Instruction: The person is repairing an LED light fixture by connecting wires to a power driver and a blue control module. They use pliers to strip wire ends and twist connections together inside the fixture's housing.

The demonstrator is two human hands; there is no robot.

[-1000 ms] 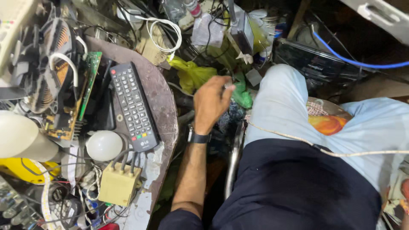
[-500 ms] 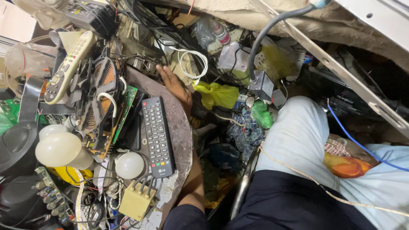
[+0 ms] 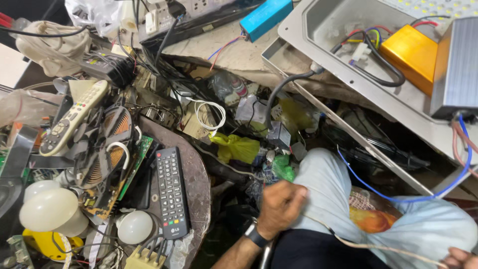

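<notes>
The left hand (image 3: 280, 206) sits low in the middle of the view, wristwatch (image 3: 256, 235) on the wrist, knuckles curled into a loose fist pressed against the pale trouser leg (image 3: 326, 187). A thin cream cord (image 3: 348, 242) runs from that fist across the lap; the grip looks closed around it, though the fingertips are tucked out of sight. At the bottom right corner, the right hand (image 3: 460, 258) barely shows, just a sliver at the edge where the cord ends, so I cannot tell how its grip stands.

Just above the left hand lies a scrap of green plastic (image 3: 284, 168), and beyond it a yellow-green bag (image 3: 238, 148) crumpled among loose wires. Left of the hand, well apart, a black remote control (image 3: 172, 192) lies flat on the round brown surface (image 3: 196, 174), beside a green circuit board (image 3: 132, 167) and a copper coil (image 3: 107, 149). A white remote (image 3: 74, 119) leans higher up on the heap. White bulbs (image 3: 50, 211) sit at the lower left.

Now the containers: top right, a grey metal tray housing (image 3: 298, 35) lies tilted, and inside it sit an orange box (image 3: 411, 50) with black, red and blue wires (image 3: 368, 47) running to it, and a ribbed grey metal block (image 3: 455, 69) at its right. A blue wire (image 3: 398, 192) loops down from there to the knee. A blue rectangular box (image 3: 266, 17) rests just outside the tray's left rim.
</notes>
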